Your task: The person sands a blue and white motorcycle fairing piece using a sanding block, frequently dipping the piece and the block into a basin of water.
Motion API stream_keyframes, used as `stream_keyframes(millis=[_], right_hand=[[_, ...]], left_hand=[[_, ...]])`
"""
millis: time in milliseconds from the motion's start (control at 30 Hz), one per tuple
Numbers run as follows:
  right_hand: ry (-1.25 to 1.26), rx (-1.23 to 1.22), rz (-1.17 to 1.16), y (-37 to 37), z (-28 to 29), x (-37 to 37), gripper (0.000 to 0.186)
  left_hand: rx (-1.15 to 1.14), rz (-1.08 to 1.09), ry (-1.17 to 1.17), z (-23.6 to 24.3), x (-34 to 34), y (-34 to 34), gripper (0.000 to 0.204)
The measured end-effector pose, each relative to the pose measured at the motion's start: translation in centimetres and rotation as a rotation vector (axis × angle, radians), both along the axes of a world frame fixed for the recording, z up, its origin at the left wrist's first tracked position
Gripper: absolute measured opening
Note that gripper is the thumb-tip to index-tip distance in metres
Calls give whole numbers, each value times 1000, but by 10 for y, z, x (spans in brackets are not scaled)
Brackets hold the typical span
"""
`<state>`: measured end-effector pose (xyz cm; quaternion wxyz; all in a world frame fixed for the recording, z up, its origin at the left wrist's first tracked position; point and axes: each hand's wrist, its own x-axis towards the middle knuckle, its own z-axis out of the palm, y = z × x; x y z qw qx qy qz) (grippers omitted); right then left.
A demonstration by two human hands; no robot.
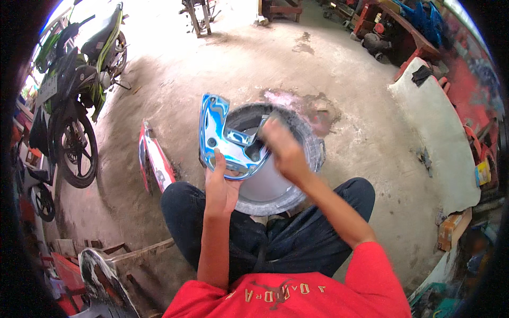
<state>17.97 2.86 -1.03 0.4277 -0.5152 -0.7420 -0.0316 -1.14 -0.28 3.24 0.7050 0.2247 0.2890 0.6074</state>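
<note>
A glossy blue and white U-shaped plastic panel (pixel 214 124), like a motorcycle body part, is tilted up over a round dark tub (pixel 315 151) between my knees. My left hand (pixel 218 191) grips the panel's lower edge, thumb on its face and fingers behind it. At the panel's right arm is my right hand (pixel 283 148), bent and smeared by motion. Whether its fingers hold anything is hidden by the blur. Greyish liquid appears to fill the tub below the panel.
A red and white panel (pixel 157 159) lies on the concrete floor to the left. Beyond it stands a black and green motorcycle (pixel 79 100). Along the right are a large pale panel (pixel 437 138), a cardboard box (pixel 455 229) and a cluttered bench (pixel 411 34). A wet stain (pixel 321 111) marks the floor past the tub.
</note>
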Motion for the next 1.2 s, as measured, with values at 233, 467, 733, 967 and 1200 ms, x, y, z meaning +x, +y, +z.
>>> stream_keyframes(millis=[233, 467, 733, 967, 1200], right_hand=[[266, -380, 8, 34, -12, 17, 36], [1617, -999, 54, 72, -127, 60, 29], [96, -870, -209, 37, -253, 21, 36], [54, -1059, -93, 12, -284, -8, 37], [343, -1049, -552, 41, -282, 14, 44]], left_hand=[[-84, 78, -90, -17, -16, 9, 49], [-80, 191, -131, -28, -28, 15, 49], [-141, 181, -169, -45, -30, 25, 43], [-158, 159, -194, -41, -25, 25, 47], [-149, 132, -156, -34, -21, 22, 43]])
